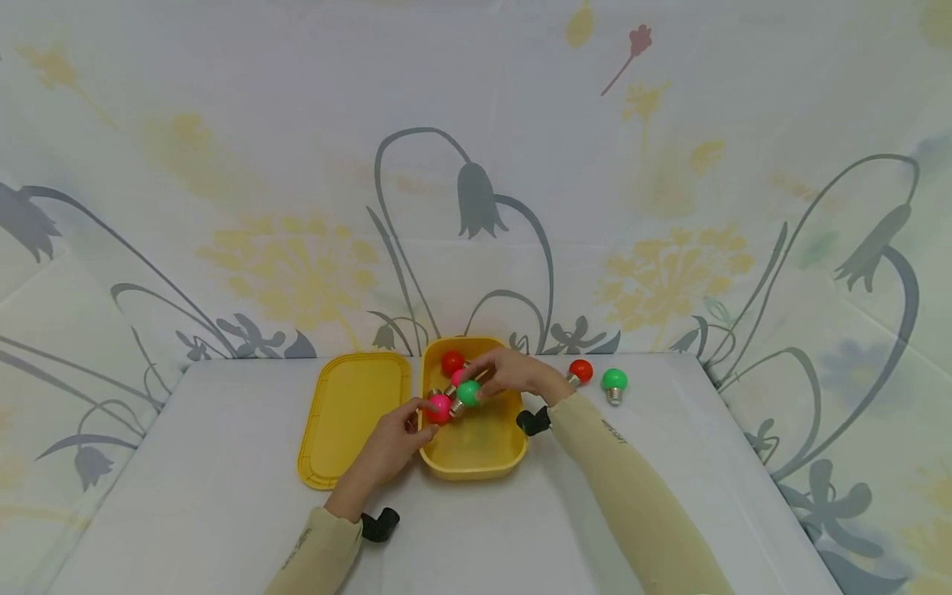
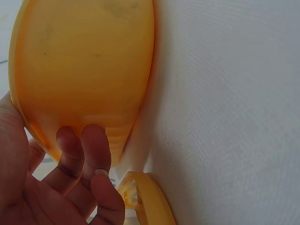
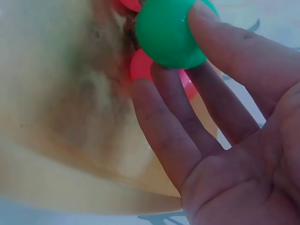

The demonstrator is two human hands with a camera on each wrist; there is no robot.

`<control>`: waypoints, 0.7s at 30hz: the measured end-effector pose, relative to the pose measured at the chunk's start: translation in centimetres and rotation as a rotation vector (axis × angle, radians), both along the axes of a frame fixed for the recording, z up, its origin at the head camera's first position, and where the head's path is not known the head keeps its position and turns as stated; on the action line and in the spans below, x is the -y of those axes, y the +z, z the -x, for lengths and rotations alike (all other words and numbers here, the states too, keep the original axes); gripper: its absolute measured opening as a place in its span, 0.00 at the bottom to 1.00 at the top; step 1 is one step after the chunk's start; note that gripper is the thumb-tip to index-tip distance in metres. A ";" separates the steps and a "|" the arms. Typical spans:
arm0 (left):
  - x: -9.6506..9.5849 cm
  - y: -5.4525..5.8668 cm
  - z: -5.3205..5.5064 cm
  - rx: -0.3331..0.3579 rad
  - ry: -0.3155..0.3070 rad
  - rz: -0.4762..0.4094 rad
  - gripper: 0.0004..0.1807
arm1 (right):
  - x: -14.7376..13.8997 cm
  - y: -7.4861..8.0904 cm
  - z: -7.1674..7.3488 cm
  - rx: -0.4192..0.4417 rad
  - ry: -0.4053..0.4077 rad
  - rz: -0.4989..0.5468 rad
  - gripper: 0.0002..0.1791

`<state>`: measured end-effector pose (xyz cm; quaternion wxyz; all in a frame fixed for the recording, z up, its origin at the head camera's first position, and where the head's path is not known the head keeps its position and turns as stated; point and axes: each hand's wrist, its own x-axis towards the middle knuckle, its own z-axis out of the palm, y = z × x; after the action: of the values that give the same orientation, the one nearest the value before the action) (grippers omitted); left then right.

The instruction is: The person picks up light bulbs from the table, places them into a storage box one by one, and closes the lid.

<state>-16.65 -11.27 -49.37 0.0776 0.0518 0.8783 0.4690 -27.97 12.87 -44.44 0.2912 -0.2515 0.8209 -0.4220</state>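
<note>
A yellow plastic box [image 1: 476, 459] stands on the table. Inside lie a red light bulb [image 1: 451, 362] and two pink light bulbs, one [image 1: 440, 409] by the left wall and another [image 1: 457, 378] partly hidden. My right hand [image 1: 513, 370] pinches a green light bulb [image 1: 468, 393] over the box, thumb against its globe and fingers beneath, as the right wrist view shows. My left hand [image 1: 394, 438] holds the box's left wall, its thumb over the rim and several fingers [image 2: 96, 145] curled along the outside. Its index fingertip is close to the nearer pink bulb; contact is unclear.
The yellow lid [image 1: 355, 417] lies flat left of the box. On the table to the right are another red light bulb [image 1: 581, 370], partly behind my right forearm, and a second green light bulb [image 1: 614, 382]. A flower-patterned cloth [image 1: 476, 190] hangs behind the table.
</note>
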 end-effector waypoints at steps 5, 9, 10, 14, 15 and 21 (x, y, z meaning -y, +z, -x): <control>0.0 0.0 0.0 0.002 0.000 -0.010 0.16 | 0.2 -0.1 0.0 -0.044 0.038 -0.034 0.17; 0.0 -0.1 0.0 -0.007 -0.009 -0.019 0.15 | 0.4 -0.1 -0.1 -0.088 0.060 -0.075 0.18; 0.0 0.0 0.0 -0.009 -0.011 -0.021 0.15 | 0.4 -0.2 -0.2 -0.091 0.061 -0.082 0.18; 0.0 -0.1 0.0 -0.014 -0.014 -0.018 0.15 | 0.5 -0.2 -0.1 -0.087 0.054 -0.114 0.17; 0.0 -0.1 -0.1 -0.014 -0.013 -0.017 0.15 | 0.5 -0.2 -0.1 -0.087 0.056 -0.119 0.17; 0.0 0.1 -0.1 -0.015 -0.016 -0.016 0.15 | 0.6 -0.2 0.0 -0.090 0.075 -0.145 0.16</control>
<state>-16.56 -11.23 -49.31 0.0744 0.0628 0.8746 0.4749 -27.94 12.26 -44.65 0.2869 -0.2792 0.8515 -0.3386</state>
